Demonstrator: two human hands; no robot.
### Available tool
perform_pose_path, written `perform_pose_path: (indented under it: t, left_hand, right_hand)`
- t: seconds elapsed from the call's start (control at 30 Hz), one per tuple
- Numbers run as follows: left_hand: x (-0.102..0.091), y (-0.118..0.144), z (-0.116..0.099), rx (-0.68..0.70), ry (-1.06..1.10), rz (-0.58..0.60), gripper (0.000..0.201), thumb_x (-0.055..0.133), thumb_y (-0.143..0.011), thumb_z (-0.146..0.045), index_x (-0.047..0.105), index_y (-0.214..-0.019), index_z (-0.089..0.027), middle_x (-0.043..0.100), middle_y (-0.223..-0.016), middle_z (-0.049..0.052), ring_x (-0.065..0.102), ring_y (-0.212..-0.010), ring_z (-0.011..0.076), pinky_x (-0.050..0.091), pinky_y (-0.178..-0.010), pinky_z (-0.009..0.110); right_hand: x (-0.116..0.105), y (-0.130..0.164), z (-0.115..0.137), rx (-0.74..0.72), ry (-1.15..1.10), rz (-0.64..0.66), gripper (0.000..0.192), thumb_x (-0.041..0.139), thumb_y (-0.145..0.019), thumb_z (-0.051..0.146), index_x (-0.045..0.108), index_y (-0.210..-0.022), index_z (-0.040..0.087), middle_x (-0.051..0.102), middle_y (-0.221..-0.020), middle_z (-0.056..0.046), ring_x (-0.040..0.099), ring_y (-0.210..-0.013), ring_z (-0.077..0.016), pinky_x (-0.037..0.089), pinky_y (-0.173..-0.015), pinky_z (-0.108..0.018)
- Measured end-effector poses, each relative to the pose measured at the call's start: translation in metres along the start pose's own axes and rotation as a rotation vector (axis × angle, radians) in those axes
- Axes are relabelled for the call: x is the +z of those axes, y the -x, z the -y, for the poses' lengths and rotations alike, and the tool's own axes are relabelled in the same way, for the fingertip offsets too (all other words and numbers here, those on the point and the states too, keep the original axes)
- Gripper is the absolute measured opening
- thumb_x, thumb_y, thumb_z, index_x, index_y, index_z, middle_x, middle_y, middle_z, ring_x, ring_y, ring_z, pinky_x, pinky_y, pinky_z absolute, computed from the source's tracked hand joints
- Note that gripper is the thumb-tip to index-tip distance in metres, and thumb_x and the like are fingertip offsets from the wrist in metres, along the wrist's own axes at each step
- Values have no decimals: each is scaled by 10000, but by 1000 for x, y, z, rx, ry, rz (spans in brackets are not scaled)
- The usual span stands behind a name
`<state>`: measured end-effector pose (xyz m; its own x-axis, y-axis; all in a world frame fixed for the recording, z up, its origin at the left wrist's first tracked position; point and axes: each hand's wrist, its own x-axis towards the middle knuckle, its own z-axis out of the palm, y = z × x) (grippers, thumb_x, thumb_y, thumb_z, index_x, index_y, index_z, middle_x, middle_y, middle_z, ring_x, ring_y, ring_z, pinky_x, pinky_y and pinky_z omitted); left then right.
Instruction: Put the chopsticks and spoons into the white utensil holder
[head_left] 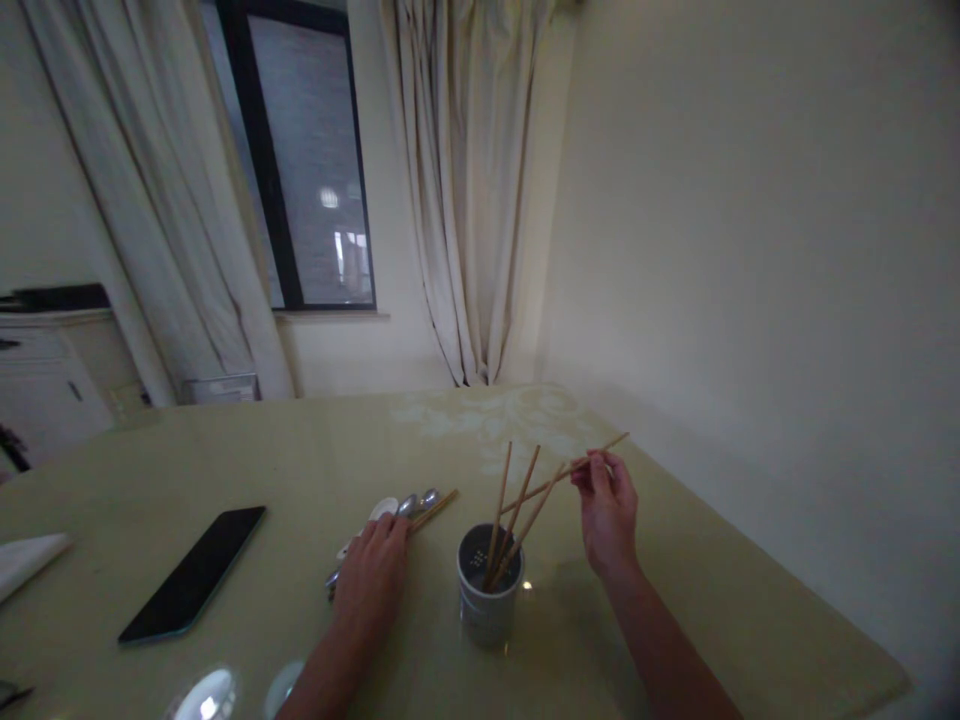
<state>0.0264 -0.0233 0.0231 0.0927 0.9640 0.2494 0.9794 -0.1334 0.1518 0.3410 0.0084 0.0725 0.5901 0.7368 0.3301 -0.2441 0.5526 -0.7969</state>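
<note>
Chopstick (592, 456) pinched in right hand (606, 515) fingers above cup (489, 590), near counter's right edge. Three chopsticks (501, 510) already stood in cup. Left hand (373, 578) flat, fingers together, on spoons (411, 504) and remaining chopstick (439, 505).

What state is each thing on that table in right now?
Cup: upright, holding three chopsticks.
Fourth chopstick: pinched in the right hand, tilted over the cup.
Spoons: lying flat under the left hand.
Phone: flat, screen dark.
Curtains: drawn aside.
</note>
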Motion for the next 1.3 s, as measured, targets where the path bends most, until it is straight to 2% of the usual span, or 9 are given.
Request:
perform_pose_path:
  t: [0.1, 0.43, 0.57, 0.7, 0.8, 0.9, 1.0, 1.13, 1.3]
  left_hand:
    - [-1, 1, 1, -20, -95, 42, 393, 385, -1028, -140, 711, -1232, -218, 722, -1279, 124, 669, -1188, 276, 502, -969, 393]
    - [0, -1, 2, -41, -58, 40, 339, 402, -1047, -202, 727, -1140, -200, 742, -1231, 134, 688, -1160, 287, 524, -963, 399]
    - [-2, 1, 0, -30, -90, 23, 367, 366, -1052, -175, 720, -1149, -183, 737, -1232, 140, 684, -1148, 289, 521, -957, 404]
    - [-5, 1, -3, -33, -54, 8, 380, 331, -1056, -165, 706, -1116, -169, 737, -1213, 150, 676, -1150, 317, 513, -951, 437]
    - [-5, -1, -9, -30, 138, -2, 296, 392, -1052, -213, 687, -1048, -190, 763, -1095, 123, 702, -1081, 301, 522, -931, 417]
    - [-2, 1, -20, 27, 499, -39, 228, 445, -1048, -304, 656, -1040, -215, 767, -1034, 90, 728, -974, 260, 555, -866, 370]
    - [-1, 6, -33, 121, 758, -58, 217, 481, -1029, -351, 662, -1029, -231, 763, -1004, 73, 723, -917, 243, 575, -824, 357]
    - [-3, 10, -43, 220, 883, -44, 224, 509, -1016, -346, 704, -1052, -241, 769, -1032, 81, 726, -942, 243, 593, -835, 361]
    - [2, 7, -36, 234, 858, -199, 297, 452, -1054, -337, 722, -1146, -257, 765, -1195, 99, 709, -1154, 259, 562, -1026, 440]
  right_hand:
    - [-6, -8, 10, -28, -79, -57, 417, 884, -759, 555, 686, -932, 232, 713, -808, 13, 633, -682, -129, 532, -655, -255]
    - [4, 9, 16, 69, -110, 101, 411, 927, -737, 535, 743, -960, 243, 727, -796, 4, 622, -667, -121, 542, -632, -231]
    - [7, 19, 17, 164, 21, 347, 394, 888, -781, 562, 798, -978, 232, 755, -816, -36, 663, -713, -165, 563, -676, -283]
    - [11, 31, 13, 204, 207, 605, 413, 861, -790, 599, 820, -889, 201, 768, -839, -76, 687, -750, -210, 553, -666, -313]
    - [13, 39, 1, 224, 253, 630, 482, 824, -787, 673, 790, -830, 194, 721, -751, -45, 644, -674, -187, 507, -610, -290]
    - [17, 47, -17, 322, 291, 678, 548, 791, -779, 731, 755, -767, 184, 641, -639, -5, 564, -572, -149, 440, -547, -264]
    - [23, 57, -34, 443, 270, 762, 566, 854, -699, 723, 783, -848, 182, 717, -747, -36, 638, -659, -188, 495, -600, -287]
    - [27, 62, -42, 489, 216, 718, 564, 887, -667, 700, 781, -845, 176, 753, -794, -53, 686, -714, -216, 540, -674, -322]
    - [22, 44, -27, 322, 142, 470, 447, 837, -801, 623, 771, -929, 200, 771, -875, -52, 693, -780, -204, 547, -719, -312]
